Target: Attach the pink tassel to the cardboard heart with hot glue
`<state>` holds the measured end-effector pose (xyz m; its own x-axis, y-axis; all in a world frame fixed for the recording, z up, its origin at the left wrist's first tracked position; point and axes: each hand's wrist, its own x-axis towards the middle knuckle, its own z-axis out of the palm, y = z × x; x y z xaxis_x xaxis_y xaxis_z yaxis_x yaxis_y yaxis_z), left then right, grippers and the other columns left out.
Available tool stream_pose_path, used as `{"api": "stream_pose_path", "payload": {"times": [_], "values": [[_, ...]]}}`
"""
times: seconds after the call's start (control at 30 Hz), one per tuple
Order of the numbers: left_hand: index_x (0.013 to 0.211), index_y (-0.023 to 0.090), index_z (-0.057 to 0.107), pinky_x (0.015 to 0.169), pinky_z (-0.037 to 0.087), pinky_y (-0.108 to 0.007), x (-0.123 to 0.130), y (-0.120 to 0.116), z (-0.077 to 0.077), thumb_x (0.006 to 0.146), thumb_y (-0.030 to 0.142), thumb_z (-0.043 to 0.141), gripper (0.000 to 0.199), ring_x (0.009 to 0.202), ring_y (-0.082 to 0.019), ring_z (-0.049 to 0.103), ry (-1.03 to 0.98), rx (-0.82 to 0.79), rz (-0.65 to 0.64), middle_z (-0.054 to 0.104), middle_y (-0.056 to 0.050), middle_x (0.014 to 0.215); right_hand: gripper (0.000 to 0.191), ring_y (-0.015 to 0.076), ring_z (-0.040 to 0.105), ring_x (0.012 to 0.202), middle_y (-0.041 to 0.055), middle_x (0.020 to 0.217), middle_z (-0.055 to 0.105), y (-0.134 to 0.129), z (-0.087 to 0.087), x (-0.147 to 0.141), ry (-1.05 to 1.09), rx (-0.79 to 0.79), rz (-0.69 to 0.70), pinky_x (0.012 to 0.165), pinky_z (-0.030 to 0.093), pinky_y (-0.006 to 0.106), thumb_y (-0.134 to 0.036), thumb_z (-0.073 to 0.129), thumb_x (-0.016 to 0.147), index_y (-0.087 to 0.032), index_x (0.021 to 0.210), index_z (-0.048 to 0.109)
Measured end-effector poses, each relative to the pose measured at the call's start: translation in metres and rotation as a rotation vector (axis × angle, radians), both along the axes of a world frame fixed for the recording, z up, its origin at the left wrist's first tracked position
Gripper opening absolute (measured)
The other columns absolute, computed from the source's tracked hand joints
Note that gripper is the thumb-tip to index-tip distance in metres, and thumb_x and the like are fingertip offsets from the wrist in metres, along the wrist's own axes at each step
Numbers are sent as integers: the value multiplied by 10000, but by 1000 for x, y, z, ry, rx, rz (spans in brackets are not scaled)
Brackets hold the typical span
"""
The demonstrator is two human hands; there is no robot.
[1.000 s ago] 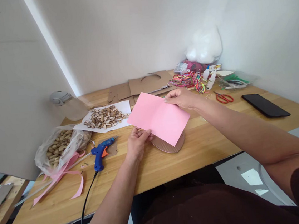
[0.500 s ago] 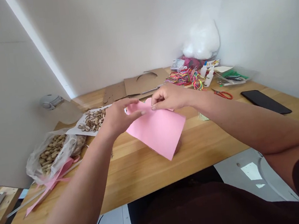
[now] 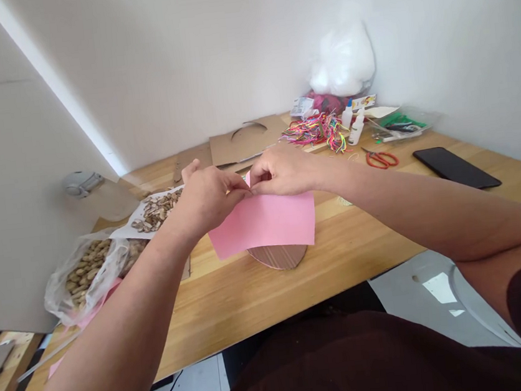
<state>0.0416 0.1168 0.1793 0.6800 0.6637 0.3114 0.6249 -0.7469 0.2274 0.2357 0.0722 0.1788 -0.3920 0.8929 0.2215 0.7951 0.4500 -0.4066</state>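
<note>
A pink paper sheet point(image 3: 266, 223) hangs between my hands above the table, its lower edge nearly level. My left hand point(image 3: 216, 194) pinches the upper edge of the sheet near its middle. Right beside it, my right hand point(image 3: 281, 171) grips the same edge, with thumb and fingers pressed together. The two sets of fingertips are almost touching. Below the sheet, a rounded brown cardboard piece point(image 3: 281, 257) shows on the tabletop, its upper part hidden by the paper.
Peanuts in a plastic bag point(image 3: 88, 271) and shells on white paper point(image 3: 126, 231) lie left. Flat cardboard point(image 3: 245, 144) and colourful strings point(image 3: 317, 132) are behind. Glue bottles point(image 3: 356, 128), red-handled scissors point(image 3: 381, 158) and a black phone point(image 3: 457, 167) lie right.
My left hand has closed from a spread pose onto the paper's upper edge. The sheet has turned from a slanted position to nearly level, uncovering more of the rounded cardboard.
</note>
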Motion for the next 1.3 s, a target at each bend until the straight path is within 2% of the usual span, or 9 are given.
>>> {"api": "stream_pose_path", "payload": {"times": [0.2,0.4,0.57,0.67,0.77,0.87,1.0,1.17,1.3], "values": [[668,311,771,1216,110,-615,-19,1,1,823,334,669,187,793,-244,660,34,-46,50,716,11,635,162,144,585,651,-4,707,719,-6,-6,35,38,-76,-57,625,353,305,-296,687,831,-213,716,764],[666,341,774,1183,191,-575,-43,16,-3,825,397,678,195,723,-249,653,46,-62,157,661,21,545,118,183,598,672,17,693,710,-15,-5,96,62,-1,-394,680,383,344,-269,763,791,-247,675,755],[640,310,764,1188,181,-586,-15,1,2,815,351,686,196,683,-224,634,29,-87,80,683,21,560,321,249,665,1007,66,1157,766,-26,2,57,120,40,-142,813,447,338,-453,747,825,-249,1072,782],[647,305,767,1182,205,-582,-4,-4,7,818,357,688,195,670,-212,631,3,-83,34,714,22,606,197,207,658,855,35,909,776,-20,1,31,-3,11,-70,735,404,321,-365,666,886,-221,898,799],[668,314,785,1070,376,-526,-16,8,5,798,396,700,176,693,-232,648,-30,-124,88,734,12,641,198,170,630,716,5,736,728,-7,-1,36,22,-49,-157,668,380,310,-335,663,882,-215,783,785],[666,315,791,891,474,-434,-41,29,-6,761,415,710,160,707,-246,666,-43,-170,200,750,5,664,135,175,656,738,9,744,743,6,-7,62,92,-106,-248,693,421,307,-294,698,848,-223,765,777],[672,297,788,696,463,-342,-63,47,-21,730,437,715,168,698,-240,672,-64,-216,328,760,-3,686,156,200,678,811,51,836,766,15,-20,90,237,-92,-329,768,479,339,-332,687,873,-207,813,758],[723,282,808,722,466,-312,-40,37,-9,771,432,701,190,730,-218,670,-60,-243,232,769,-2,738,352,243,680,987,97,1124,764,18,-25,65,377,31,-223,836,513,371,-474,757,813,-215,1051,756],[770,262,816,678,454,-292,-21,34,5,793,428,698,205,665,-186,631,-39,-236,159,747,0,722,203,185,657,774,31,834,756,27,-20,39,298,-4,-164,705,464,318,-394,720,823,-201,851,774]]}}
